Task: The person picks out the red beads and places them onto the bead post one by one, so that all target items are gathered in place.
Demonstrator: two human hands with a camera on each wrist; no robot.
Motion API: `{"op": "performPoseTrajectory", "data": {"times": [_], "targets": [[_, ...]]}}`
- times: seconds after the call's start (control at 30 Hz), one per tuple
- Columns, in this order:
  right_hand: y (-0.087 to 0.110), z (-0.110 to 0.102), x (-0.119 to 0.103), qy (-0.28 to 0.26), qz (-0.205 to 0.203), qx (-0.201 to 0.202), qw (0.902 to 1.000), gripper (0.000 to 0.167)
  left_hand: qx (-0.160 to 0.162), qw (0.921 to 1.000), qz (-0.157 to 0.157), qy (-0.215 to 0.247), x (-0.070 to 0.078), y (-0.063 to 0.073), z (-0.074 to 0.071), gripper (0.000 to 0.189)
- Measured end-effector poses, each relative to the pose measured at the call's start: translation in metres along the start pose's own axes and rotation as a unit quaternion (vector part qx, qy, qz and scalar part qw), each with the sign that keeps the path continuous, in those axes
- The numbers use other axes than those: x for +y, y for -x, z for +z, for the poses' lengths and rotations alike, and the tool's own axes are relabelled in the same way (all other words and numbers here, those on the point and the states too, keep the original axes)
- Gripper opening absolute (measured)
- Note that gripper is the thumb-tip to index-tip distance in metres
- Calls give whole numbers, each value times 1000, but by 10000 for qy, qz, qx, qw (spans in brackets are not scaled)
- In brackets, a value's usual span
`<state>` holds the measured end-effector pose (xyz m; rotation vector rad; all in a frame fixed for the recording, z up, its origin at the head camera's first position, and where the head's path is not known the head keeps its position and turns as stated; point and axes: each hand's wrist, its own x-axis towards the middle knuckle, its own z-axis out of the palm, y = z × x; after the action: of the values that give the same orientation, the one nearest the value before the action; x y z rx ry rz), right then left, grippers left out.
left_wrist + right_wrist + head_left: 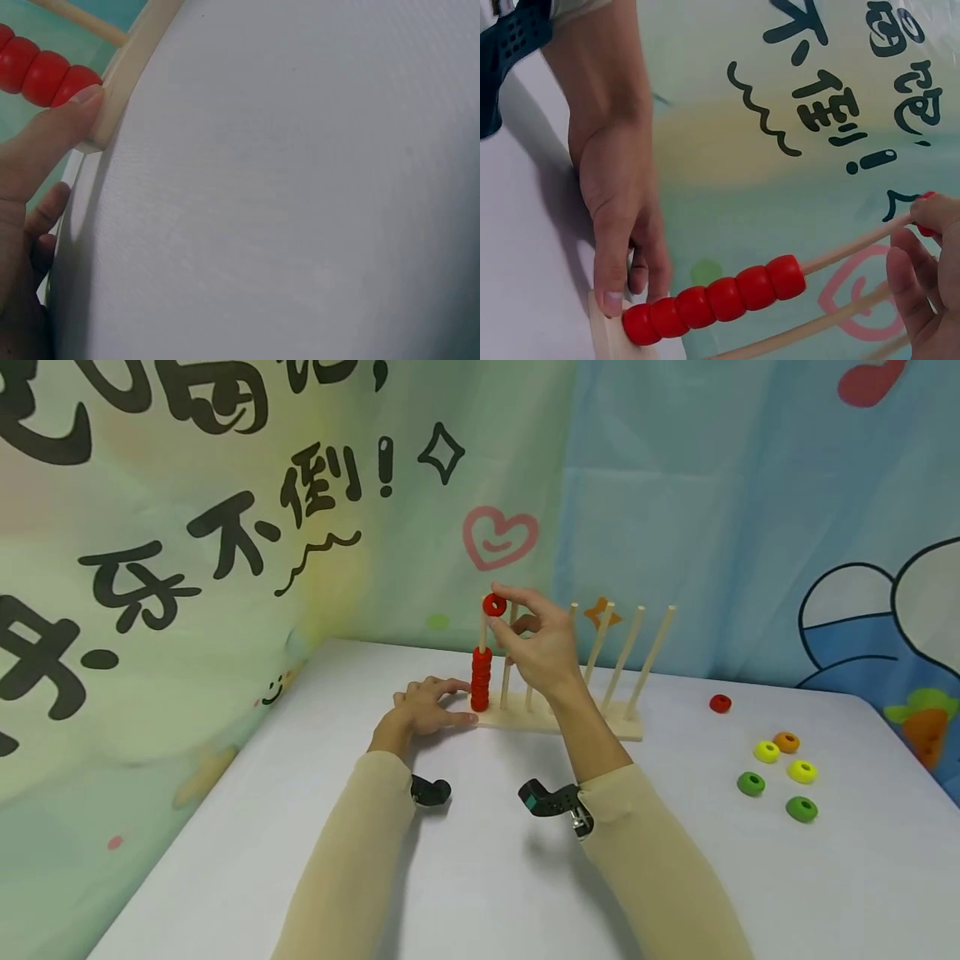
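Note:
A wooden peg stand with several upright pegs stands on the table. Red ring beads are stacked on its leftmost peg, which is bare above them. My left hand holds the stand's left end, the thumb lying on the base beside the lowest bead. Between thumb and index finger, my right hand pinches another red bead close to that peg's tip. In the right wrist view, this bead is partly hidden by the fingers; whether the peg enters its hole I cannot tell.
To the right on the white table lie a loose red bead, an orange bead, two yellow beads and two green beads. A printed cloth backdrop hangs behind the table and along its left.

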<state>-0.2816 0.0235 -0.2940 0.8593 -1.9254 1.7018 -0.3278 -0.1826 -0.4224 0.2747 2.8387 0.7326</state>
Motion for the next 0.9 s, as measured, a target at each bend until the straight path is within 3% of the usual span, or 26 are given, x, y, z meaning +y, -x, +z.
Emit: {"op": "performPoseTrajectory", "data": {"times": [0.13, 0.4, 0.63, 0.9], "targets": [[-6, 7, 2, -163, 315, 69, 9993, 36, 59, 9999, -99, -40, -3, 3, -4, 64], [-9, 8, 1, -92, 580, 185, 9981, 36, -32, 10000, 19, 26, 1, 2, -4, 65], [-14, 10, 32, 126, 667, 99, 9976, 34, -20, 9999, -54, 91, 3, 2, 0, 66], [-15, 11, 33, 308, 886, -113, 9955, 36, -34, 9999, -75, 99, 4, 4, 2, 66]]}}
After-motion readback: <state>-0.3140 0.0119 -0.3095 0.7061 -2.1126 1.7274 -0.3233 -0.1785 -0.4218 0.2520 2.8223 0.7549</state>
